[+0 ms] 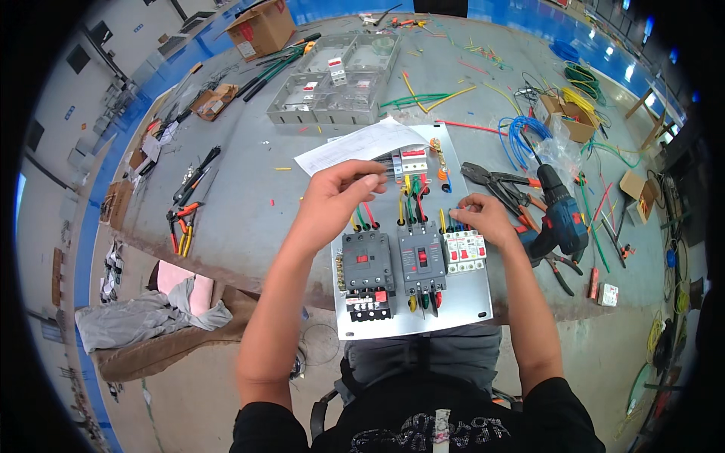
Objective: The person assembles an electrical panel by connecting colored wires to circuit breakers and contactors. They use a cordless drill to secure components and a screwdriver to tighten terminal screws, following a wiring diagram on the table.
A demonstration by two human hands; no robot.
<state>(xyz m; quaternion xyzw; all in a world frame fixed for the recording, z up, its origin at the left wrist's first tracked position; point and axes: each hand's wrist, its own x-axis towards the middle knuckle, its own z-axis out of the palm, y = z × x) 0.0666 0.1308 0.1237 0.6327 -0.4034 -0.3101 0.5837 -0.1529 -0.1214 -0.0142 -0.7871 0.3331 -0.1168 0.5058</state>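
Head view: grey surface, plate overhanging near edge. Paper across plate's far end. Drill between plate and surface's right edge. Left hand beside paper, grip curled, thumb near forefinger; cannot tell if clamped on anything. Right hand over plate's right side, fingertips by wires; cannot tell if grip is closed on any. Breakers along plate's near half.

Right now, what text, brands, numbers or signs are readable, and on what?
Nothing I can quote.
Paper sheet: print too faint.
Center molded-case breaker, white miniature breakers: labels too small.
Cardboard box: label too small.
Black T-shirt: pale lettering, too distorted to quote.
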